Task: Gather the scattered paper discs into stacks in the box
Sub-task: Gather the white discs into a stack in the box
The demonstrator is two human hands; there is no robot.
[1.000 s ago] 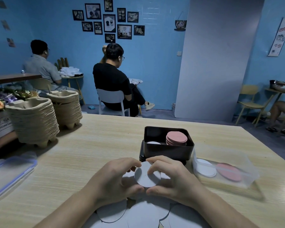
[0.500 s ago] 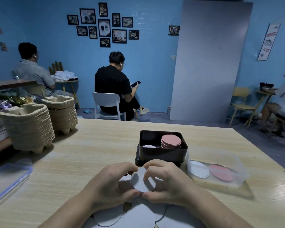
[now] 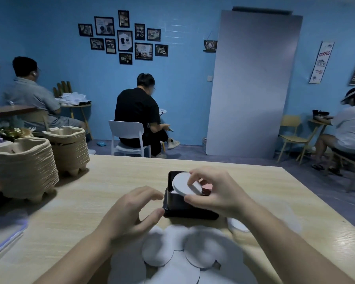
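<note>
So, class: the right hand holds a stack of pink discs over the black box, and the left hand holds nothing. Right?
Not quite. The head view shows the stack in the right hand is white, not pink. The rest holds: it is over the black box, and the left hand holds nothing.

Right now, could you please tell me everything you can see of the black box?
The black box is open-topped, rectangular, plastic-looking, upright on a wider black base on the wooden table. Inside, pink discs show at right. The right hand holds tilted white discs over its opening; the left hand is beside its left corner.
</note>
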